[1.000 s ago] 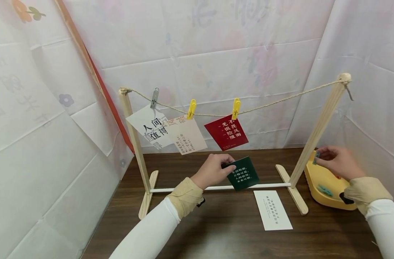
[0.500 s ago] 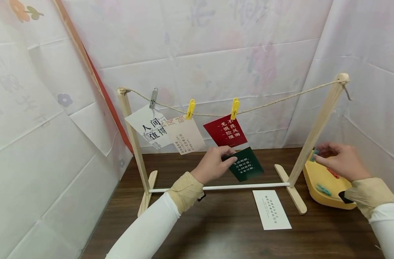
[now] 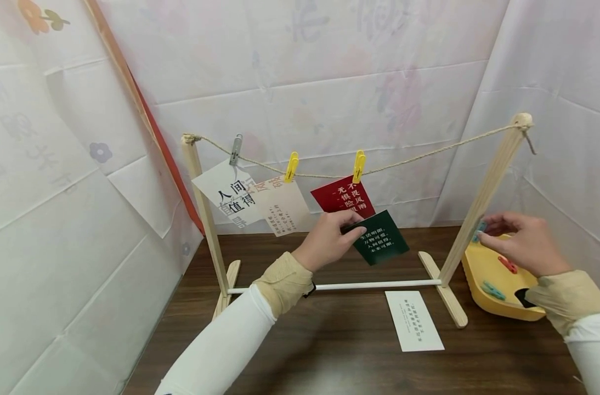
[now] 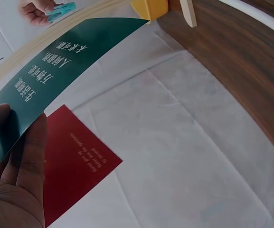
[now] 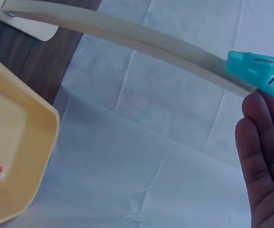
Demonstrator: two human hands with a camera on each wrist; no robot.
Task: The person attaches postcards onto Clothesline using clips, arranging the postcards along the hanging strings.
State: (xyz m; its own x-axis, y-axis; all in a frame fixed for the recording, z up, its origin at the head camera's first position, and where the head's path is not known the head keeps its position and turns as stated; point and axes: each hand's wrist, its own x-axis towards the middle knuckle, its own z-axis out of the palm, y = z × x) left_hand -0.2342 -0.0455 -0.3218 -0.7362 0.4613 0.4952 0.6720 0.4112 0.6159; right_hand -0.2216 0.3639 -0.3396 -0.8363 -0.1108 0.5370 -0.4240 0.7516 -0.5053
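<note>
My left hand (image 3: 327, 238) pinches a dark green card (image 3: 380, 238) by its left edge, thumb in front and fingers behind. In the head view the card overlaps the lower part of a red card (image 3: 340, 196), which hangs from the rope (image 3: 428, 151) by a yellow clothespin (image 3: 359, 166). My right hand (image 3: 524, 241) holds a teal clothespin (image 5: 255, 69) between thumb and fingertips, beside the right wooden post (image 3: 487, 192). Two pale cards hang further left, one under a grey clothespin (image 3: 236, 149), the other under a second yellow clothespin (image 3: 292, 167).
Below my right hand stands a yellow tray (image 3: 477, 293) with a red clothespin (image 3: 507, 264) and another teal clothespin (image 3: 493, 290) in it. A white card (image 3: 415, 321) lies on the dark wooden table (image 3: 349, 356). A white rod (image 3: 379, 285) joins the stand's feet.
My left hand has raised the green card and shifted it slightly right, in front of the red card. My right hand has lifted the teal clothespin a little above the tray.
</note>
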